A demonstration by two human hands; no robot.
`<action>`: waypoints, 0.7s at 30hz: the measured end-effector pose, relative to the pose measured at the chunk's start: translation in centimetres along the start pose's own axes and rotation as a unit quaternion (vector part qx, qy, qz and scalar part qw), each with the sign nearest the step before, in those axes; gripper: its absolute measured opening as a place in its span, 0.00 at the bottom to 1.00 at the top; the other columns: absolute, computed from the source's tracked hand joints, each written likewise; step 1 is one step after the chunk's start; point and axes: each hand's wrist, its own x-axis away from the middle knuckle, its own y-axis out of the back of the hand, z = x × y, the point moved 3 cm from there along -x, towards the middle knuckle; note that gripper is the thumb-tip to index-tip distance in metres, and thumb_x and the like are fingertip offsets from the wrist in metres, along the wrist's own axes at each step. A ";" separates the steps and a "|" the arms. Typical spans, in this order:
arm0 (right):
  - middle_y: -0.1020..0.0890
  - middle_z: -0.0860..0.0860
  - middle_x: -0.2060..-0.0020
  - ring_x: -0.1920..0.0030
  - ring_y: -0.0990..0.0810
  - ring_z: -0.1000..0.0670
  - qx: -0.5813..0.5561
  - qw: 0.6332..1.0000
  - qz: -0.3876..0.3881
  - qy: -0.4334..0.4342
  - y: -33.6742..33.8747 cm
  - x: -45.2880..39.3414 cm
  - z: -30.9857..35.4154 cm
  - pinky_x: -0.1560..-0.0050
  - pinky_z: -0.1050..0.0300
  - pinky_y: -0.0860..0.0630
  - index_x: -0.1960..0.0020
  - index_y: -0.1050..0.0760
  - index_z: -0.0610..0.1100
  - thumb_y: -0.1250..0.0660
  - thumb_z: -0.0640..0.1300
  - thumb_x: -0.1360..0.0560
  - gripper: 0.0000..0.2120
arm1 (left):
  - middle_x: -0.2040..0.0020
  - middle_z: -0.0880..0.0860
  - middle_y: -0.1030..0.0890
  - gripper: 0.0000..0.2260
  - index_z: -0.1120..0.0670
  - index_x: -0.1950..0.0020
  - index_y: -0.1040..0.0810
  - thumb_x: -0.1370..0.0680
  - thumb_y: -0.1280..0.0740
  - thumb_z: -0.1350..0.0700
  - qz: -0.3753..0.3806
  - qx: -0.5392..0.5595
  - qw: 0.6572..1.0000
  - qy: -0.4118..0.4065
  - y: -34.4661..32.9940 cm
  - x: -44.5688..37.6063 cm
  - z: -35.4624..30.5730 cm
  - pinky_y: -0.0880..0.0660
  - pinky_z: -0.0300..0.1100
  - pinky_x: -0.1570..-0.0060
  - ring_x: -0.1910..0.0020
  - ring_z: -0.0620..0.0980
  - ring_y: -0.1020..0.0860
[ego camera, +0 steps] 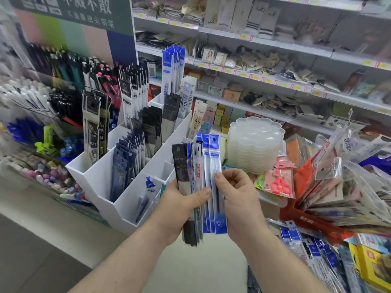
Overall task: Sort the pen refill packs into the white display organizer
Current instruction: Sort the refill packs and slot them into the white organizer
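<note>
Nearest to the camera, the left hand (179, 210) grips a fan of pen refill packs (198, 187), its fingers wrapped behind the bundle and the thumb pressed across the front. The packs stand nearly upright, their long axis vertical, the hang-hole ends on top. The right hand (239, 199) is just beside them on the right and pinches the outermost blue pack (218, 182) between thumb and fingertips, as if to separate it from the others.

The white display organizer (127, 199) is the landmark. It stands just to the left of the held bundle and runs away from it, stepped higher toward the back. Its near, low compartments hold only a few packs; one small blue pack (148, 193) leans there. The middle compartments hold dark navy packs (122, 166), and the far tall ones hold black-and-white and blue packs upright.

I judge that the left hand is nearer to the organizer, but the right hand holds the single pack, so it must cross leftward over the bundle and lower the pack end-first.

Right of the organizer, beyond the hands, a stack of clear plastic trays (254, 142) stands.
</note>
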 end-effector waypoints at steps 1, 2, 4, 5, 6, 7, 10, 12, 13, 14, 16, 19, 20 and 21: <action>0.18 0.45 0.59 0.55 0.17 0.43 -0.009 1.000 0.004 0.003 -0.1 0.0 0.0 0.51 0.44 0.18 0.50 0.26 0.43 0.32 0.41 0.22 0.03 | 0.48 0.58 0.14 0.20 0.56 0.41 0.21 0.32 0.28 0.58 0.001 0.009 1.000 -0.001 0.0 0.1 -0.1 0.17 0.49 0.53 0.49 0.58 0.15; 0.17 0.46 0.59 0.55 0.15 0.44 -0.020 1.000 0.010 0.000 -0.3 0.1 0.1 0.52 0.45 0.16 0.47 0.25 0.43 0.32 0.40 0.22 0.05 | 0.48 0.59 0.14 0.20 0.56 0.40 0.21 0.32 0.28 0.58 0.002 0.015 1.000 -0.004 -0.1 0.1 -0.1 0.17 0.49 0.53 0.49 0.58 0.16; 0.15 0.44 0.54 0.52 0.14 0.44 -0.038 0.999 0.028 -0.008 -0.8 0.2 0.1 0.50 0.44 0.16 0.42 0.24 0.44 0.34 0.40 0.21 0.08 | 0.48 0.60 0.15 0.21 0.57 0.40 0.21 0.33 0.28 0.58 0.000 0.019 1.000 -0.012 -0.1 0.3 -0.2 0.17 0.49 0.53 0.49 0.58 0.15; 0.15 0.44 0.52 0.50 0.14 0.43 -0.044 0.998 0.037 -0.012 -1.1 0.3 0.1 0.49 0.43 0.17 0.41 0.23 0.44 0.35 0.40 0.20 0.09 | 0.47 0.60 0.15 0.21 0.58 0.40 0.21 0.33 0.28 0.59 -0.002 0.018 1.000 -0.015 -0.1 0.3 -0.2 0.17 0.49 0.52 0.49 0.59 0.16; 0.14 0.44 0.51 0.49 0.14 0.42 -0.049 0.998 0.048 -0.016 -1.3 0.4 0.1 0.47 0.41 0.18 0.41 0.22 0.44 0.36 0.41 0.19 0.09 | 0.47 0.60 0.15 0.22 0.58 0.40 0.21 0.33 0.28 0.59 -0.004 0.016 1.000 -0.017 -0.1 0.4 -0.3 0.17 0.49 0.51 0.48 0.59 0.16; 0.14 0.43 0.50 0.49 0.15 0.42 -0.054 0.997 0.058 -0.023 -1.6 0.5 0.0 0.46 0.40 0.18 0.41 0.21 0.43 0.37 0.41 0.19 0.09 | 0.47 0.60 0.15 0.22 0.59 0.39 0.21 0.33 0.28 0.59 -0.008 0.015 1.000 -0.019 -0.1 0.4 -0.4 0.17 0.50 0.50 0.48 0.59 0.16; 0.14 0.43 0.50 0.49 0.15 0.41 -0.062 0.995 0.067 -0.037 -2.0 0.5 -0.1 0.44 0.38 0.19 0.42 0.20 0.43 0.38 0.42 0.18 0.09 | 0.47 0.60 0.15 0.23 0.59 0.39 0.21 0.33 0.27 0.59 -0.021 0.005 1.000 -0.013 0.1 0.6 -0.7 0.18 0.54 0.48 0.47 0.60 0.16; 0.14 0.44 0.52 0.50 0.14 0.42 -0.066 0.994 0.077 -0.040 -2.2 0.5 0.0 0.47 0.41 0.18 0.43 0.21 0.43 0.38 0.42 0.18 0.09 | 0.49 0.59 0.14 0.19 0.57 0.40 0.20 0.31 0.26 0.61 -0.039 -0.011 0.999 -0.006 0.3 0.6 -1.0 0.18 0.54 0.50 0.49 0.60 0.15; 0.13 0.45 0.53 0.51 0.14 0.43 -0.068 0.993 0.083 -0.041 -2.3 0.6 0.1 0.50 0.44 0.17 0.44 0.21 0.43 0.39 0.42 0.18 0.09 | 0.50 0.58 0.14 0.16 0.57 0.41 0.19 0.28 0.26 0.62 -0.048 -0.024 0.999 -0.006 0.4 0.7 -1.2 0.18 0.54 0.51 0.50 0.59 0.15; 0.13 0.45 0.54 0.52 0.14 0.44 -0.067 0.993 0.088 -0.041 -2.5 0.6 0.2 0.53 0.47 0.16 0.45 0.21 0.44 0.39 0.42 0.17 0.08 | 0.50 0.57 0.14 0.15 0.56 0.41 0.19 0.27 0.27 0.63 -0.057 -0.036 0.998 -0.008 0.5 0.7 -1.4 0.18 0.53 0.52 0.51 0.57 0.15; 0.13 0.47 0.55 0.53 0.13 0.46 -0.056 0.993 0.100 -0.040 -2.7 0.5 0.3 0.57 0.52 0.16 0.45 0.21 0.45 0.39 0.43 0.17 0.09 | 0.53 0.55 0.13 0.13 0.55 0.43 0.19 0.25 0.27 0.64 -0.073 -0.060 0.995 -0.014 0.8 0.8 -1.9 0.17 0.51 0.55 0.53 0.55 0.14; 0.13 0.47 0.54 0.52 0.14 0.47 -0.018 0.992 0.119 -0.025 -3.0 0.0 0.8 0.57 0.55 0.17 0.44 0.20 0.44 0.38 0.42 0.17 0.09 | 0.54 0.53 0.13 0.12 0.54 0.44 0.19 0.26 0.27 0.64 -0.083 -0.094 0.992 -0.021 1.3 0.8 -2.7 0.17 0.49 0.55 0.54 0.54 0.14; 0.13 0.47 0.54 0.52 0.14 0.47 -0.002 0.992 0.127 -0.019 -2.9 -0.3 0.9 0.57 0.55 0.18 0.44 0.19 0.43 0.38 0.41 0.18 0.09 | 0.54 0.53 0.13 0.12 0.55 0.44 0.19 0.26 0.27 0.64 -0.083 -0.107 0.991 -0.021 1.4 0.7 -3.0 0.17 0.49 0.54 0.53 0.54 0.14; 0.13 0.47 0.53 0.53 0.14 0.46 0.016 0.990 0.141 -0.017 -2.9 -0.6 1.1 0.57 0.55 0.19 0.44 0.19 0.43 0.37 0.41 0.18 0.08 | 0.53 0.54 0.13 0.13 0.56 0.43 0.19 0.26 0.26 0.65 -0.083 -0.120 0.989 -0.021 1.7 0.7 -3.2 0.17 0.51 0.52 0.52 0.55 0.15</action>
